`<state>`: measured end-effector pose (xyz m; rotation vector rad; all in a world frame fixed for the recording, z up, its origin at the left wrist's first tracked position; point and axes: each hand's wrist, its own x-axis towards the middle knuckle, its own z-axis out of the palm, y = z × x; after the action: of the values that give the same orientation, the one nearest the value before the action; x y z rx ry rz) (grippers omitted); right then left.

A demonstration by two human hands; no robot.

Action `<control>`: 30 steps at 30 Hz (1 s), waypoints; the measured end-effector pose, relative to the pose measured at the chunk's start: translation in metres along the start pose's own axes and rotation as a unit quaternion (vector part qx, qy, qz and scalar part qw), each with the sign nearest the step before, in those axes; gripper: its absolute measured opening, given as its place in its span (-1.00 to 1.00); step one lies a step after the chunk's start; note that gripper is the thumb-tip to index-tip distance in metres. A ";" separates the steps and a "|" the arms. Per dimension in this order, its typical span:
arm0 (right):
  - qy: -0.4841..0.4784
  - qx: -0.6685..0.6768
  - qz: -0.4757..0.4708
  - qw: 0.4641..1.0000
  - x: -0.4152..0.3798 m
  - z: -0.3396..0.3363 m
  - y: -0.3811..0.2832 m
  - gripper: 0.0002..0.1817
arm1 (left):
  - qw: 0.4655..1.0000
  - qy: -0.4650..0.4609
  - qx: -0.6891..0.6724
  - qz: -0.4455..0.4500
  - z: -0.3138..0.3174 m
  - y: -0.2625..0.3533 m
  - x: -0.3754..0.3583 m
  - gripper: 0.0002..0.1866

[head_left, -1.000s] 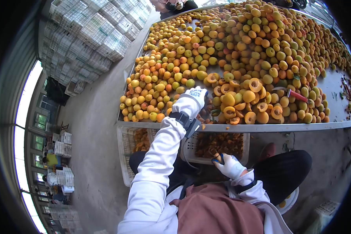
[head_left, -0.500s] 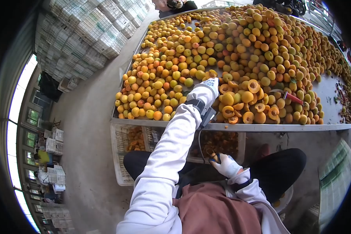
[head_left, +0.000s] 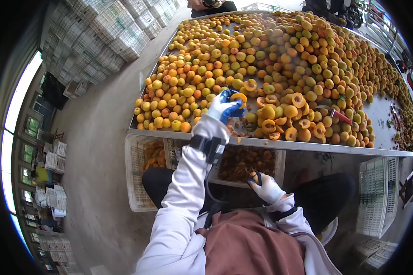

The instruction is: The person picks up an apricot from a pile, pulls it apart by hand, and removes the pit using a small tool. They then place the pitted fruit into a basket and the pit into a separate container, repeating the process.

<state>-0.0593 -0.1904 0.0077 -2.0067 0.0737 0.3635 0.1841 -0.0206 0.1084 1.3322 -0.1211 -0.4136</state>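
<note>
My left hand (head_left: 224, 107), in a white glove with blue-coated fingers, is closed around an apricot half (head_left: 238, 98) above the table's near edge. My right hand (head_left: 268, 189), gloved the same way, is low in front of my lap, its fingers pinching a small orange-brown piece (head_left: 253, 176) whose kind I cannot make out. Cut apricot halves (head_left: 298, 100) lie just right of my left hand, cut faces showing on several. Whole apricots (head_left: 179, 98) spread over the metal table (head_left: 280, 145), heaped higher to the right (head_left: 326, 64).
Below the table edge stand white crates, one with orange apricot pieces (head_left: 155, 156), another with darker brown pieces (head_left: 248, 165). A red-handled tool (head_left: 342, 116) rests among the fruit. Crates are stacked at upper left (head_left: 101, 32); another crate (head_left: 376, 197) is at right. A person (head_left: 211, 6) sits beyond the table.
My left hand has come back from the fruit toward me and to the left, now with an apricot half in it. My right hand stays low, nearly where it was.
</note>
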 end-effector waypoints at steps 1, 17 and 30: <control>-0.005 -0.002 -0.002 1.000 -0.001 -0.001 -0.005 -0.57 | 0.995 -0.001 -0.095 0.015 0.000 0.007 -0.024 -0.71; 0.046 0.075 -0.099 0.991 -0.022 -0.006 -0.096 -0.76 | 0.826 0.065 -0.559 0.036 -0.004 -0.032 -0.121 -0.57; 0.038 0.036 -0.110 0.993 -0.018 -0.010 -0.106 -0.78 | 0.960 0.023 -0.278 0.005 0.022 -0.077 -0.152 -0.52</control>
<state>-0.0516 -0.1531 0.1084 -1.9341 -0.0862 0.1409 0.0200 0.0008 0.0627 0.7839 0.0287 -0.3719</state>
